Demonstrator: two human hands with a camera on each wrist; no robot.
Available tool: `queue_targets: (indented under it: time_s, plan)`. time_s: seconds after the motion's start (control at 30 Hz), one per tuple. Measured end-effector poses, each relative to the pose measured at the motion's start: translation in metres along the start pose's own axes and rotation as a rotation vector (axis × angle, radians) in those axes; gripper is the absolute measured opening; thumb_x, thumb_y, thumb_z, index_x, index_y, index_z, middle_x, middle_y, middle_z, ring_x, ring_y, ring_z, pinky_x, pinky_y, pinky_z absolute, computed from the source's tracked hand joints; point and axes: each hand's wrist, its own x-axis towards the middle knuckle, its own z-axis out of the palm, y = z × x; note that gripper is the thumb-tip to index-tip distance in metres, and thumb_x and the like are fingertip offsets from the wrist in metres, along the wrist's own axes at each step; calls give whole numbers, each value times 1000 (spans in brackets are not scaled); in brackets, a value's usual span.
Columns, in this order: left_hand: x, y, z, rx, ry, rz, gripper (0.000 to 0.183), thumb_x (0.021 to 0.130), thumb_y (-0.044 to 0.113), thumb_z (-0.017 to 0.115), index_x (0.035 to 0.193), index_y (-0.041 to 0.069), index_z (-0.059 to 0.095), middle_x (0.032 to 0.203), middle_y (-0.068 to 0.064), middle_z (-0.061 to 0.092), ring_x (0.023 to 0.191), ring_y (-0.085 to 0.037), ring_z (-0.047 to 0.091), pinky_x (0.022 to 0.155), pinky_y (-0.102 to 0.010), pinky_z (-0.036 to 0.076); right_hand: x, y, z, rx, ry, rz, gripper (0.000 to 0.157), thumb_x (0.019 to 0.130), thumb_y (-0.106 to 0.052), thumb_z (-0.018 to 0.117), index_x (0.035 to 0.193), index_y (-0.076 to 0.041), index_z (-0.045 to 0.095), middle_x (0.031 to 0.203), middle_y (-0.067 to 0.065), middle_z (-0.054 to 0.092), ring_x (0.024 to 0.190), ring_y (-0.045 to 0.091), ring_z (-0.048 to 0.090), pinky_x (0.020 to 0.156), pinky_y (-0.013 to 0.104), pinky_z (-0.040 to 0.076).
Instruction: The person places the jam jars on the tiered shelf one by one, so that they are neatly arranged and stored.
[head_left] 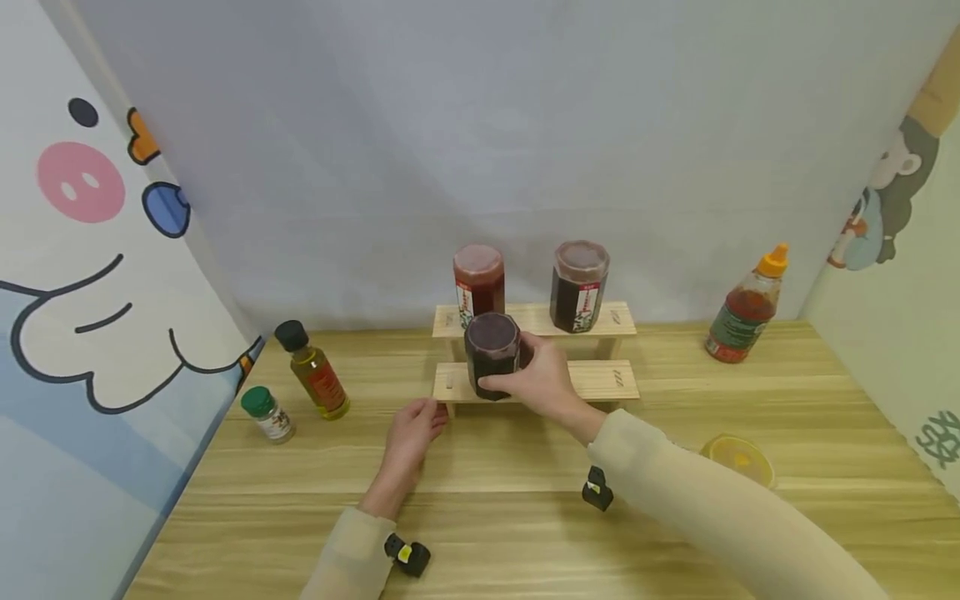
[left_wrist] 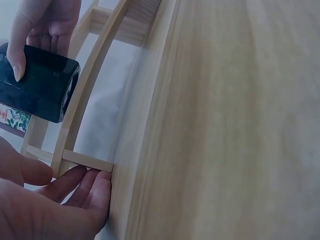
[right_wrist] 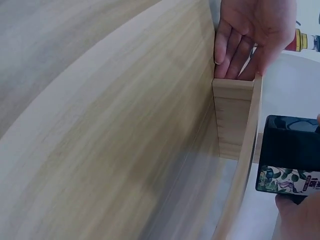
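The right grip [head_left: 546, 375] is closed round a dark jar [head_left: 491, 358], thumb across its front and fingers on its right side. The jar is lid up, over the left half of the lower shelf [head_left: 600, 381]; whether its base touches the board, I cannot tell. A patterned label shows on its side in the right wrist view. The left grip [head_left: 412, 433] holds the left end of the lower shelf, thumb at the board's end and fingers against the leg below.

The right hand and sleeve [head_left: 675, 475] cross in front of the lower shelf's right part. Behind, the upper shelf [head_left: 525, 318] bears a red jar [head_left: 480, 283] at left, its lower part partly hidden by the held jar, and a second dark jar [head_left: 580, 287] at right, with reddish and dark contents respectively.

On the surface [head_left: 480, 475], well to the left, an oil bottle [head_left: 318, 379] with yellow contents stands just beside a green-capped shaker [head_left: 267, 414]. Well to the right stands a sauce bottle [head_left: 742, 317] with red contents and an orange cap. A round yellow thing [head_left: 738, 461] lies beside the right sleeve, partly covered by it.
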Motion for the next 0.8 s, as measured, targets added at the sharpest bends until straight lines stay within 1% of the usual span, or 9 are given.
queue_targets:
  time_s: [0.2,0.3,0.43,0.63,0.8]
  plan:
    - [1,-1,-1,-4,-13,-2,38,103,14,39,124,-15,51,117,-27,57,108,-34,56,96,-41,46,1,2,7,-18,17,17,62,58,-20,93,111,-7,65,99,2,68,90,16,62,81,33,51]
    - [1,-1,-1,1,-15,7,38,104,14,39,123,-15,52,118,-27,57,109,-34,56,95,-41,46,1,3,10,-28,24,45,64,58,-22,93,113,-7,65,99,2,67,91,16,62,81,33,51]
    - [0,-1,2,1,-11,3,37,103,14,40,122,-15,53,116,-26,58,108,-34,56,95,-40,47,0,5,9,-53,32,80,69,58,-26,93,117,-6,62,103,4,66,94,18,61,82,35,51]
    - [0,-1,2,6,-2,-3,37,104,14,39,123,-15,52,116,-26,58,107,-33,56,95,-40,47,-1,0,11,-126,18,85,76,60,-32,92,122,-6,57,107,7,63,98,22,58,85,37,49]
    - [1,-2,0,8,-3,-1,38,104,15,39,124,-15,52,117,-26,57,109,-34,56,96,-40,46,-3,-3,12,-129,15,89,81,60,-32,92,126,-5,54,111,9,62,102,24,57,88,39,48]
